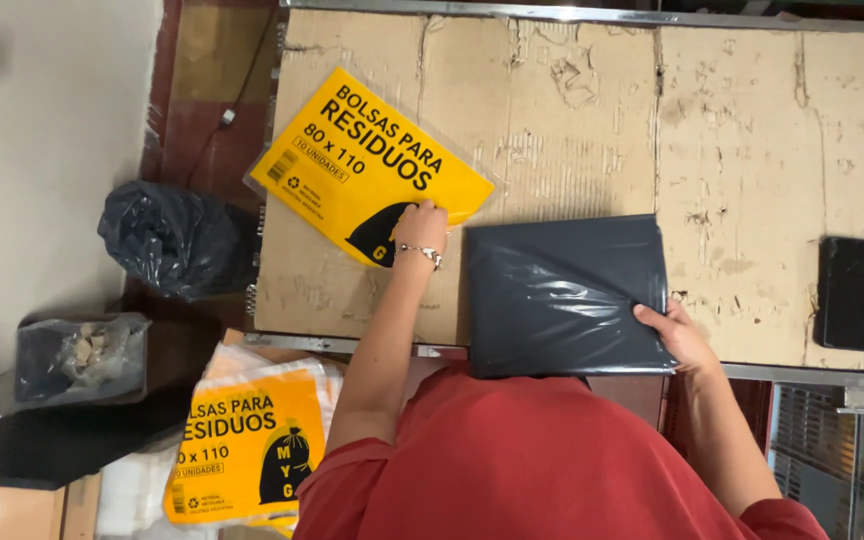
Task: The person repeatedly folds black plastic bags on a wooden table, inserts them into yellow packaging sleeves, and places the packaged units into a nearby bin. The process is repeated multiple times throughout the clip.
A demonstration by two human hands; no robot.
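On the worktop [592,110] (covered in worn cardboard) lie 1 yellow packet [367,160] near the left edge and 1 folded stack of dark bags [562,295] at the near edge. The left hand [420,228] presses flat fingers on the packet's near corner; the right hand [677,335] grips the stack's right corner. 1 black phone [848,292] sits by the right edge.
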